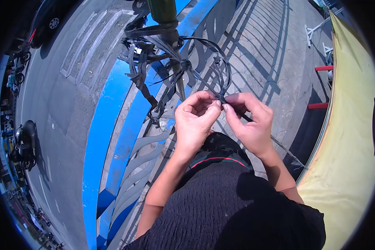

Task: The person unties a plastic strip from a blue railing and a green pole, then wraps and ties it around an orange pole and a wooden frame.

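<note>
Black strips [185, 64], knotted and tangled, are wrapped round a green pole [162, 11] beside the blue railing. A small knot in the dark strand [221, 96] is pinched between the fingertips of both hands. My left hand [198, 118] grips it from the left with thumb and index finger, the other fingers curled. From the right, my right hand [250, 121] pinches the same spot, its fingers bent. A thin rope [286, 151] runs from behind my right hand down to the edge of the yellow sheet [346, 137].
The blue metal railing [106, 112] with grey wavy bars [139, 158] stands on the left. Beyond it, a road [62, 116] carries a motorcycle [26, 143] and a dark car [50, 21]. Red bars [318, 106] stick out by the yellow sheet.
</note>
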Demonstrator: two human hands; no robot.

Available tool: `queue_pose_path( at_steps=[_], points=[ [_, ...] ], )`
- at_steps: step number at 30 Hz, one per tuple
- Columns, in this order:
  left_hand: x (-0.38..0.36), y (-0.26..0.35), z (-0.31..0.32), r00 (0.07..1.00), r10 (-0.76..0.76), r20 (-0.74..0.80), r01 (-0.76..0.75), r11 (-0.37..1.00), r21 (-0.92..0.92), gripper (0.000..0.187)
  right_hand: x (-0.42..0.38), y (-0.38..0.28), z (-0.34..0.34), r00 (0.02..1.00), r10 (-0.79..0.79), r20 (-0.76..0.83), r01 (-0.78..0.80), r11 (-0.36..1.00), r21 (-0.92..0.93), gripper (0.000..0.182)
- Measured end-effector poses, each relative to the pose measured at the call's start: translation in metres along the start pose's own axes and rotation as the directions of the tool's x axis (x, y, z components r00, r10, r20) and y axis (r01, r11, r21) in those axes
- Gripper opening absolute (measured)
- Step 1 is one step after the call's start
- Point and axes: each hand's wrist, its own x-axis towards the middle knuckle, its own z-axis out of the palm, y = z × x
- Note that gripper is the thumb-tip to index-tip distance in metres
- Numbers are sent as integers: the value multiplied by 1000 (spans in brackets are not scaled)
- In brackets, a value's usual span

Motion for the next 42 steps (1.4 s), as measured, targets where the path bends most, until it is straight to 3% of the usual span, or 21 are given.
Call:
queue_pose_path(
  at_steps=[2, 5, 9, 12, 14, 15, 16, 17, 19, 20, 21, 22, 24, 25, 29, 36, 37, 39, 40, 41, 42],
  points=[
    [30, 4, -1, 1000, 21, -22, -19, 997, 77, 9, 30, 10, 9, 874, -485, 24, 452, 794, -406, 21],
    [53, 5, -5, 998, 60, -27, -55, 982, 178, 8, 50, 13, 7, 811, -566, 151, 546, 638, -542, 29],
    [77, 5, -8, 996, 83, 23, -86, 927, 365, 9, 63, 24, 5, 828, -510, 231, 551, 666, -503, 30],
    [74, 6, -14, 998, 21, 64, -38, 959, 280, 12, 61, 25, 8, 828, -540, 154, 546, 710, -444, 25],
    [78, 13, -20, 993, -34, 111, 6, 970, 244, 12, 62, 28, 10, 956, -289, 61, 294, 946, -133, 19],
    [79, 17, -24, 983, -88, 163, 53, 976, 210, 13, 62, 26, 10, 957, -285, 58, 290, 948, -134, 19],
    [83, 13, -31, 977, -102, 189, 65, 979, 191, 14, 66, 25, 10, 997, -16, 77, 7, 993, 116, 17],
    [84, 8, -33, 976, -106, 192, 68, 979, 192, 14, 67, 23, 9, 957, 240, 161, -282, 896, 343, 15],
    [82, 3, -35, 956, -186, 225, 200, 979, -38, 13, 70, 26, 3, 957, 205, 205, -257, 927, 271, 19],
    [82, 5, -32, 957, -188, 223, 192, 981, 5, 13, 71, 25, 2, 988, -115, 107, 117, 993, -13, 20],
    [83, 9, -29, 956, -189, 224, 192, 981, 8, 13, 72, 25, 2, 893, -437, 109, 448, 837, -315, 20],
    [83, 13, -27, 965, -184, 187, 160, 977, 139, 14, 73, 24, 1, 894, -435, 107, 445, 838, -316, 20],
    [86, 17, -22, 975, -177, 131, 127, 937, 324, 15, 75, 22, -3, 800, -562, 208, 580, 637, -508, 27],
    [86, 20, -20, 975, -176, 133, 125, 938, 323, 15, 75, 21, -5, 746, -608, 272, 630, 512, -584, 31],
    [90, 24, -20, 977, -167, 135, 107, 922, 371, 14, 81, 26, -5, 671, -658, 342, 685, 376, -624, 30],
    [107, 24, -8, 972, -152, 181, 91, 946, 311, 13, 104, 31, -13, 728, -627, 278, 642, 483, -595, 23],
    [112, 23, -7, 973, -145, 182, 83, 947, 310, 12, 111, 32, -13, 751, -624, 214, 619, 554, -557, 22],
    [116, 27, 3, 979, -130, 159, 76, 948, 310, 9, 116, 33, -14, 901, -427, 73, 424, 834, -354, 18],
    [118, 24, 2, 979, -91, 181, 31, 951, 308, 8, 114, 28, -11, 990, -136, -23, 133, 986, -103, 12],
    [119, 23, 4, 976, -87, 198, 21, 950, 311, 8, 117, 39, -13, 967, 244, 73, -254, 903, 348, 7],
    [120, 23, 5, 979, -85, 186, 23, 949, 315, 9, 122, 47, -18, 919, 353, 177, -392, 773, 498, 6]
  ],
)
